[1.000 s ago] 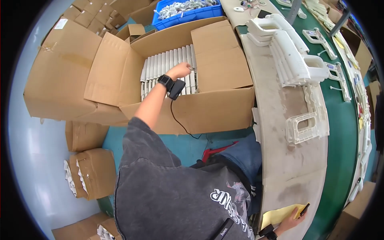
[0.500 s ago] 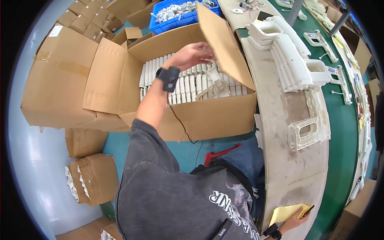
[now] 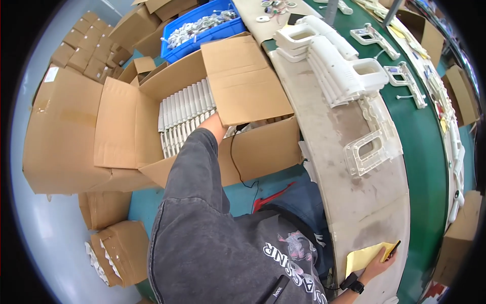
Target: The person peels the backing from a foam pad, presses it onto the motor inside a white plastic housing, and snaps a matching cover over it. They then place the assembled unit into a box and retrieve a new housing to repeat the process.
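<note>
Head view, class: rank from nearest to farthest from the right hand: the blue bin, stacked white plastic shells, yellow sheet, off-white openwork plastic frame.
From the right hand:
1. Yellow sheet, at the hand.
2. Off-white openwork plastic frame, farther up the bench.
3. Stacked white plastic shells, beyond the frame.
4. Blue bin, top, left of centre.

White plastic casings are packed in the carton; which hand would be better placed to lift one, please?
Probably the left: its forearm reaches under the carton flap, beside the casings, while the right hand is at the yellow paper.
</note>
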Tool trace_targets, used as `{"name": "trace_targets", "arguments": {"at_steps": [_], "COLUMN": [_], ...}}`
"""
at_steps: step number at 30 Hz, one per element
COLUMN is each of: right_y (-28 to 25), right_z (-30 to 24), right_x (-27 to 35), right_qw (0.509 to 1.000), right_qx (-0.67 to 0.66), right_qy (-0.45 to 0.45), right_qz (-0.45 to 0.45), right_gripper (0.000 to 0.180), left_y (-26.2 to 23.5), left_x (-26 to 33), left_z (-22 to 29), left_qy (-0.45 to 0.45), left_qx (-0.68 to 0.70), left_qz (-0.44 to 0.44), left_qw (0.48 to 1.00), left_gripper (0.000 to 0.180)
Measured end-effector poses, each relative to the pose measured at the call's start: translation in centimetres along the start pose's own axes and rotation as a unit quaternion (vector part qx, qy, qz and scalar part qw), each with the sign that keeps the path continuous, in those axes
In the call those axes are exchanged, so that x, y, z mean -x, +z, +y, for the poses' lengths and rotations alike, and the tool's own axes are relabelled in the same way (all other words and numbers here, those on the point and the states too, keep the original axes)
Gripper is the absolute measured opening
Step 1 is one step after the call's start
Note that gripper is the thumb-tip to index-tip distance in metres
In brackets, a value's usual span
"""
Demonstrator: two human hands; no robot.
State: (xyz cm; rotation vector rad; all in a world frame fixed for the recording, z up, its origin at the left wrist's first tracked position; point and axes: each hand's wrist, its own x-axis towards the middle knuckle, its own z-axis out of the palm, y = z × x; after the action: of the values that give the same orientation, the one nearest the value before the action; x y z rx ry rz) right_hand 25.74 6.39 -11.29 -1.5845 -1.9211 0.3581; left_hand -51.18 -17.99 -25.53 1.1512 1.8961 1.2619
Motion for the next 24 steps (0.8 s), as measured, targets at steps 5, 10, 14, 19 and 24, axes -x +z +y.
{"name": "trace_targets", "arguments": {"at_steps": [5,10,14,19,24], "right_y": [0.7,0.1,-0.3,0.3,0.2], "right_z": [0.5,0.0,0.6,0.7,1.7], "right_x": [-0.3,0.0,0.2,-0.4,-0.2], "right_qw": [1.000,1.000,1.000,1.000,1.000], "right_qx": [-0.017,-0.006,-0.003,-0.014,-0.024], "right_qy": [-0.013,-0.002,-0.005,0.022,-0.013], "right_qz": [0.010,0.013,0.007,0.009,0.003], "right_gripper": [0.052,0.052,0.049,0.046,0.046], "left_y": [0.4,-0.9,-1.0,-2.7,-9.7], "left_x": [3.2,5.7,5.2,9.6,9.5], "left_z": [0.6,0.6,0.3,-0.4,-0.6], "left_qy": [-0.125,-0.257,-0.345,-0.437,-0.523], "left_qx": [0.022,0.038,0.047,0.051,0.047], "left_qz": [0.059,0.120,0.146,0.134,0.138], "left_qw": [0.990,0.958,0.926,0.888,0.840], "left_gripper": [0.045,0.045,0.046,0.047,0.048]}}
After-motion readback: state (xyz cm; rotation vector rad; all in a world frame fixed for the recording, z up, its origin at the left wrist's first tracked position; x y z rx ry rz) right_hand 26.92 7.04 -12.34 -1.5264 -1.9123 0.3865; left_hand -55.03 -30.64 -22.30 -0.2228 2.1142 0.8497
